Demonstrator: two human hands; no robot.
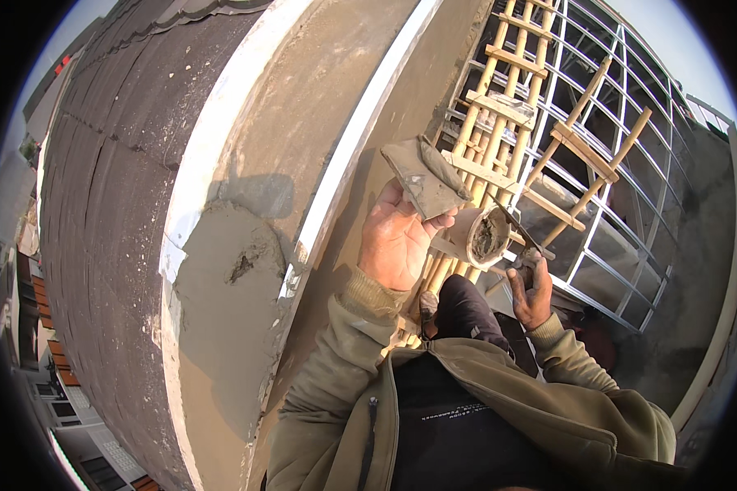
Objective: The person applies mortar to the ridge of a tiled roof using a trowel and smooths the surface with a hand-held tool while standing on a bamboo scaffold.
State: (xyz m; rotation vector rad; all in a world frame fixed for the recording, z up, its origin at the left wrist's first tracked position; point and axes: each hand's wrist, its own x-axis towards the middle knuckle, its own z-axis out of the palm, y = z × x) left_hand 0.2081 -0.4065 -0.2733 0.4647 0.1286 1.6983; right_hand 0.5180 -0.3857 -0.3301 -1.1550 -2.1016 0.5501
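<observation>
My left hand (395, 244) grips a small flat mortar board (434, 192) by its near edge. A ridge of grey mortar (444, 168) lies along the board's far right side. In my right hand (532, 290) is the handle of a trowel (516, 222), its narrow dark blade slanting up and left beyond the bucket. The pale bucket (473, 238) stands between my hands and holds grey mortar (489, 236). To the left of my left hand, a patch of fresh grey plaster (229, 315) covers part of the wall top, with a rough hollow in it.
A white strip (367, 114) runs lengthwise along the wall. Dark roof tiles (115, 204) slope off on the left. Bamboo ladders (508, 69) lie over a metal roof frame (614, 106) with open gaps on the right. My foot (428, 304) is on the bamboo.
</observation>
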